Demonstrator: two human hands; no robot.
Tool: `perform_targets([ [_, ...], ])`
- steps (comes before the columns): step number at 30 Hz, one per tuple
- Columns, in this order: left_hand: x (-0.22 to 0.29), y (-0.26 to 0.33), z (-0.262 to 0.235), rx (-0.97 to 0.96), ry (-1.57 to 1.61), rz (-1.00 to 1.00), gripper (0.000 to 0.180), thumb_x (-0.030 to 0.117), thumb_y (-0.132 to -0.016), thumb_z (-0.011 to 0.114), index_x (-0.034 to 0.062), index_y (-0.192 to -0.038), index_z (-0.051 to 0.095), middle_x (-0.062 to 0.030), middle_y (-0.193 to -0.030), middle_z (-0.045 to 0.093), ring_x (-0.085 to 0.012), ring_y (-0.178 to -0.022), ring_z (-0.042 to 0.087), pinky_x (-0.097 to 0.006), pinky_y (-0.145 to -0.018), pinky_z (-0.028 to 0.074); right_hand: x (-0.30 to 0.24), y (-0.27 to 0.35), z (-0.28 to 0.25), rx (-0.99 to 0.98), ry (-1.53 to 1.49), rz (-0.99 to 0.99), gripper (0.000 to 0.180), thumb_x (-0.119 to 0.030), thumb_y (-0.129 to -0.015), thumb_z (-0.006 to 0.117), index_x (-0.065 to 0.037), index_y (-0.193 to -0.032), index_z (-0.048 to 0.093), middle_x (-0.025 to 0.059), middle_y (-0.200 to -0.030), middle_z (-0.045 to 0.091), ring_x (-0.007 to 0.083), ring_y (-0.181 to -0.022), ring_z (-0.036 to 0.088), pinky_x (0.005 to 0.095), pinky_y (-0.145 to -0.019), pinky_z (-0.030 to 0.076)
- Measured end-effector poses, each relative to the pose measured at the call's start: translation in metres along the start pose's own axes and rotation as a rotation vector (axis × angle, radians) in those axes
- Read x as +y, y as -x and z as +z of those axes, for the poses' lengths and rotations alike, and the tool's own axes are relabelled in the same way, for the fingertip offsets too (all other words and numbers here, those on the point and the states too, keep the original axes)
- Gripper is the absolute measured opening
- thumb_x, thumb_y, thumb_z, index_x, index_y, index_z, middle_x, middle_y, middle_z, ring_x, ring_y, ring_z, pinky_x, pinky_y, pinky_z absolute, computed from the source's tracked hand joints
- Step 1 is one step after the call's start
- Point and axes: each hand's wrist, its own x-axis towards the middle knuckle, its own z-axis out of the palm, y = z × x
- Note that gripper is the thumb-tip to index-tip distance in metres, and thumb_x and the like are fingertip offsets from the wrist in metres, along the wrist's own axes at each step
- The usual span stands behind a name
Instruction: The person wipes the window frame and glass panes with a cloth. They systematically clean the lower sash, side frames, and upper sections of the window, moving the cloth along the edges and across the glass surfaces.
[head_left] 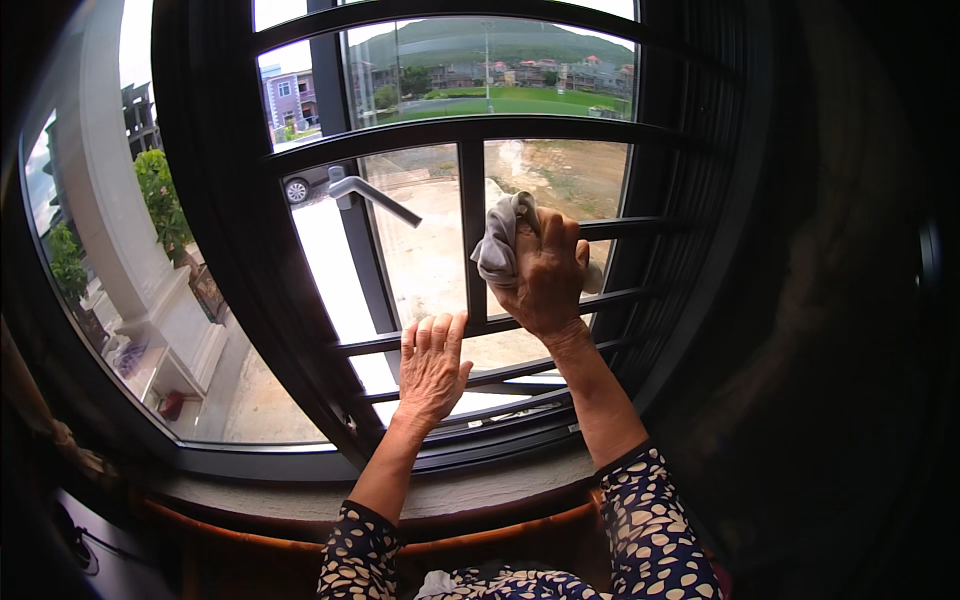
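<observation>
My right hand [545, 272] is closed round a crumpled grey-white cloth [508, 240], which bulges out on both sides of the fingers. The cloth sits against the dark upright bar [472, 220] of the window grille, above a crossbar. Lower and to the left, my left hand [433, 368] is hooked over a horizontal window bar [372, 346], its fingertips bent over the far side and partly hidden. Left of the cloth, a grey window handle [375, 195] slants down from the sash behind the grille.
A dark frame post [215, 230] stands between the barred section and a glass pane at the left. Below the grille run the window track [490, 440] and a pale sill [460, 495]. An orange-brown curved edge [480, 532] lies nearer to me. Outside are paved ground and a parked car.
</observation>
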Motion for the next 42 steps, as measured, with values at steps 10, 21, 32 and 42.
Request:
perform_targets([
  [10,0.001,0.001,0.011,0.049,0.007,-0.007,0.089,0.026,-0.067,0.08,0.0063,-0.139,0.032,-0.0129,-0.128,0.04,-0.0293,-0.125,0.035,-0.047,-0.112,0.016,0.113,0.002,-0.03,-0.087,0.258,0.183,0.044,-0.024,-0.069,0.072,-0.003,-0.107,0.067,0.0073,-0.112,0.056,0.0262,-0.102,0.052,0.0437,-0.077,0.047],
  [21,0.003,0.0,0.019,0.031,-0.026,-0.047,0.09,0.032,-0.068,0.079,0.0066,-0.14,0.031,-0.0121,-0.126,0.039,-0.0271,-0.125,0.033,-0.05,-0.11,0.015,0.138,0.019,-0.023,-0.087,0.348,0.32,0.039,-0.017,-0.075,0.073,0.004,-0.105,0.059,0.0197,-0.104,0.05,0.0369,-0.095,0.053,0.0444,-0.088,0.045],
  [32,-0.016,0.031,-0.029,0.576,-0.108,-0.146,0.073,0.027,-0.08,0.071,0.005,-0.14,0.034,-0.0227,-0.142,0.026,-0.0377,-0.138,0.022,-0.051,-0.114,0.016,-0.04,0.028,0.002,0.031,-0.609,0.042,0.06,-0.007,-0.069,0.075,0.003,-0.124,0.052,0.0218,-0.115,0.05,0.0371,-0.106,0.053,0.0435,-0.09,0.05],
  [42,-0.123,0.033,-0.077,0.834,0.375,-0.463,0.057,0.026,-0.099,0.046,-0.0033,-0.143,0.026,-0.0266,-0.136,0.042,-0.0417,-0.124,0.046,-0.045,-0.103,0.038,-0.187,-0.081,0.064,0.234,-0.603,-0.086,0.05,-0.016,-0.077,0.065,0.0,-0.123,0.055,0.0134,-0.137,0.039,0.0338,-0.114,0.043,0.0428,-0.087,0.044],
])
